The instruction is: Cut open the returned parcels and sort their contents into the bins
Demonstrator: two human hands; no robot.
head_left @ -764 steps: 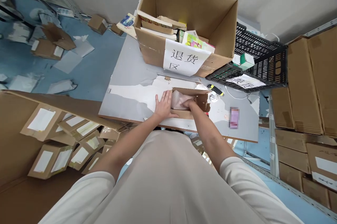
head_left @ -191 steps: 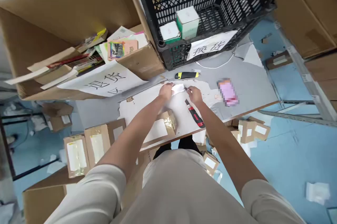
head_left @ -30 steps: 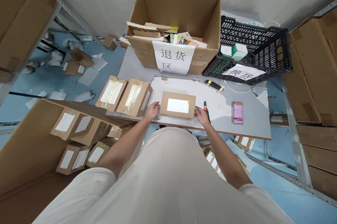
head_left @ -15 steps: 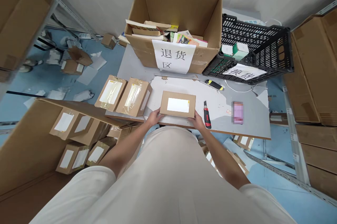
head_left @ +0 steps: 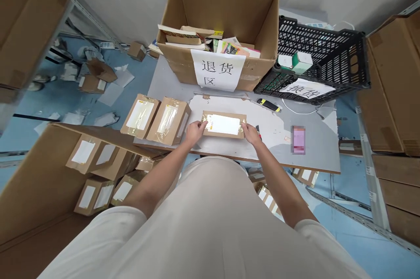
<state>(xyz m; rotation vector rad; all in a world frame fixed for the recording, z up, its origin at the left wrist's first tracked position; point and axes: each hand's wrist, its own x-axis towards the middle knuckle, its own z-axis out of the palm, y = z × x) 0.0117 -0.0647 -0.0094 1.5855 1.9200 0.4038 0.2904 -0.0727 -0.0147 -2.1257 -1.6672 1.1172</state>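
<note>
A brown cardboard box (head_left: 223,133) with a white label and shiny clear tape at its ends is between my two hands at the front of the table. My left hand (head_left: 196,132) grips its left end, thumb on top. On its right end, my right hand (head_left: 251,133) is closed in the same way. A utility knife (head_left: 259,130) is mostly hidden behind my right hand. Left of my left hand stand two taped boxes with labels, the nearer one (head_left: 169,120) and the farther one (head_left: 140,115).
At the back stands a large carton (head_left: 183,67) of books with a paper sign. A black plastic crate (head_left: 341,64) is on its right. A yellow-black cutter (head_left: 269,105) and a blurred pink item (head_left: 298,140) lie on the table (head_left: 323,156). A big carton (head_left: 36,174) holds boxes at left.
The box has been turned, so a taped, labelled side now faces up. Both hands have moved up its ends with it, and my right hand now covers most of the red-black knife.
</note>
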